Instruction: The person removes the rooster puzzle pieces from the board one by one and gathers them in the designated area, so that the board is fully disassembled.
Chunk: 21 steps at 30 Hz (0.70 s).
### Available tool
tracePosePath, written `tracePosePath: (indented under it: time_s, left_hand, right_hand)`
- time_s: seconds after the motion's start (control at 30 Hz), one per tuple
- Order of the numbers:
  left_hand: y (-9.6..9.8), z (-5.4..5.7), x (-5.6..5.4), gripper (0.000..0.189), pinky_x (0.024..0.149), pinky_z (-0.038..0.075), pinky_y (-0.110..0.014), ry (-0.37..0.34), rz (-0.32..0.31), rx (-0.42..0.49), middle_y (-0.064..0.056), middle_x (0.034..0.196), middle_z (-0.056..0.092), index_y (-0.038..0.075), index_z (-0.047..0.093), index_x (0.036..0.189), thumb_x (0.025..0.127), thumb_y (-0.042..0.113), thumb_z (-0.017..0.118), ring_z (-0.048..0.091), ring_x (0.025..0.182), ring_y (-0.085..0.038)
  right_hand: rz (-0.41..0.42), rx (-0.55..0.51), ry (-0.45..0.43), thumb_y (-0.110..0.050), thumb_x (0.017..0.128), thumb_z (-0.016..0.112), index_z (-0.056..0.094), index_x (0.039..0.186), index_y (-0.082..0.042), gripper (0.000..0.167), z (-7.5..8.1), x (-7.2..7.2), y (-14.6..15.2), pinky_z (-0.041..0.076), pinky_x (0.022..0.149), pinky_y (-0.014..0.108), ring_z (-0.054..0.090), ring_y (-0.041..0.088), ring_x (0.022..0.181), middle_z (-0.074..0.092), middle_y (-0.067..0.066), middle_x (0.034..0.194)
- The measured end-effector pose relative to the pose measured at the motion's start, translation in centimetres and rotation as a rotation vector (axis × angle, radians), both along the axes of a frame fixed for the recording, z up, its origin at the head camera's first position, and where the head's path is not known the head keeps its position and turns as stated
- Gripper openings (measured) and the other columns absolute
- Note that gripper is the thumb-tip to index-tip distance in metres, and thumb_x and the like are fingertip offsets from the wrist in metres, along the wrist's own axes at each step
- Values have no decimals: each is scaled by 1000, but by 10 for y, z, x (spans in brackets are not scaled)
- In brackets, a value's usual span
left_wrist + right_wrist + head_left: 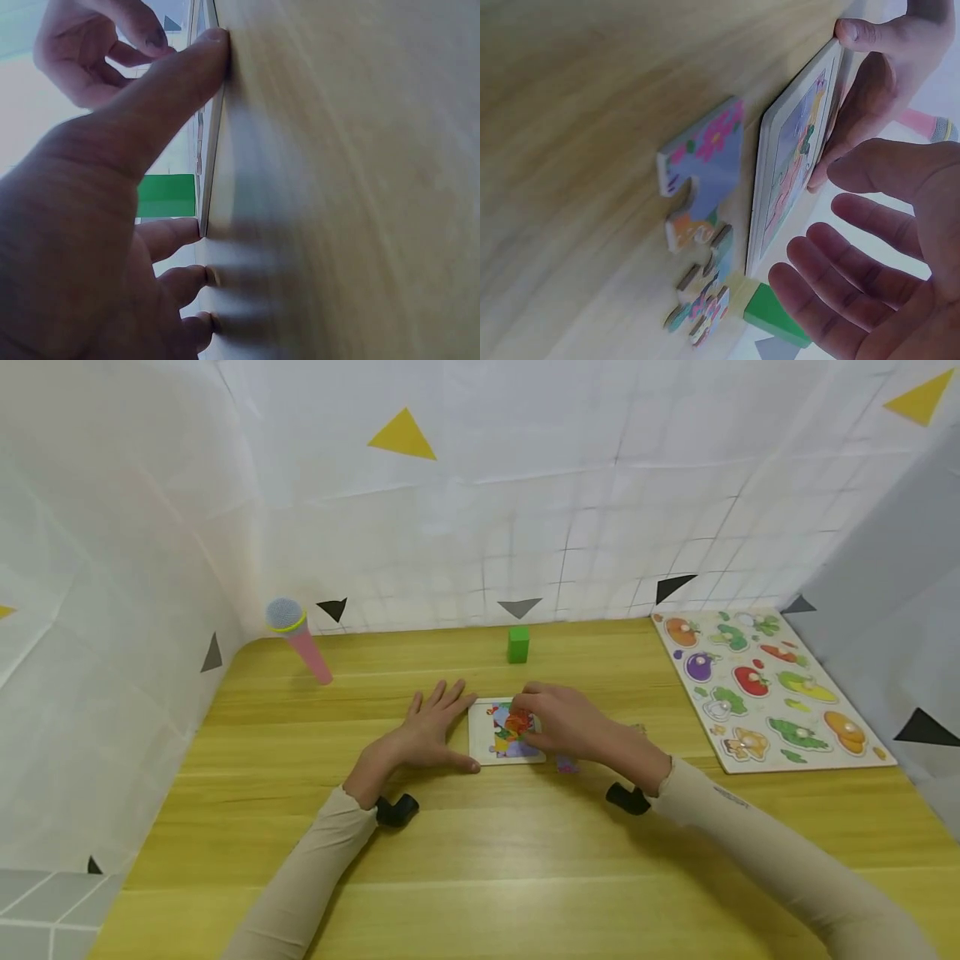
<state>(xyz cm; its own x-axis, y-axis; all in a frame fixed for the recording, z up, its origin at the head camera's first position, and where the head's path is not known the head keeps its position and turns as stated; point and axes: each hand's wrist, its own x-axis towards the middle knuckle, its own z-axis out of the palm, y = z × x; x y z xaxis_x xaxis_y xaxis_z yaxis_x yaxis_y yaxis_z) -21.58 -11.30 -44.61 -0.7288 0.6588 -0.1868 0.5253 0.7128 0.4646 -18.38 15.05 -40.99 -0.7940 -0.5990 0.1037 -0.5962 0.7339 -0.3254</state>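
A small jigsaw puzzle board (479, 731) with a pale frame and a colourful picture lies flat on the table. My left hand (423, 739) spreads its fingers at the board's left side, thumb and index fingertip right at the frame. Over the right part of the picture is my right hand (572, 725), and its fingers look loosely bent with nothing between them in the right wrist view. Beside the board lies a loose lilac puzzle piece (716, 161) with pink flowers. Several more puzzle pieces (705, 292) lie close together past it, mostly hidden under the right forearm in the head view.
A green block (518, 645) stands behind the board. At the back left lies a pink toy microphone (303, 643) with a grey head. A vegetable knob puzzle (757, 702) lies at the right, near the wall. White sheeting (465, 527) encloses the wooden table (495, 860).
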Motion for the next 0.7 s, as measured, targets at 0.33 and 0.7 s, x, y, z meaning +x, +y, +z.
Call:
tracePosePath:
  time_s: [0.33, 0.7]
  left_hand:
    - [-1, 0, 1, 115, 115, -7, -61, 2, -7, 19, -9, 167, 1, 17, 20, 162, 75, 65, 78, -8, 151, -35]
    - [-1, 1, 2, 112, 115, -6, -62, -3, -16, 32, -9, 167, 1, 17, 20, 162, 77, 63, 78, -9, 151, -34]
  right_hand:
    - [29, -9, 8, -15, 85, 79, 74, 109, -8, 26, -6, -13, -13, 49, 69, 32, 55, 15, 78, 65, 7, 99]
    - [16, 56, -17, -12, 84, 73, 75, 110, -12, 26, -11, -23, -25, 48, 66, 29, 54, 15, 80, 64, 5, 97]
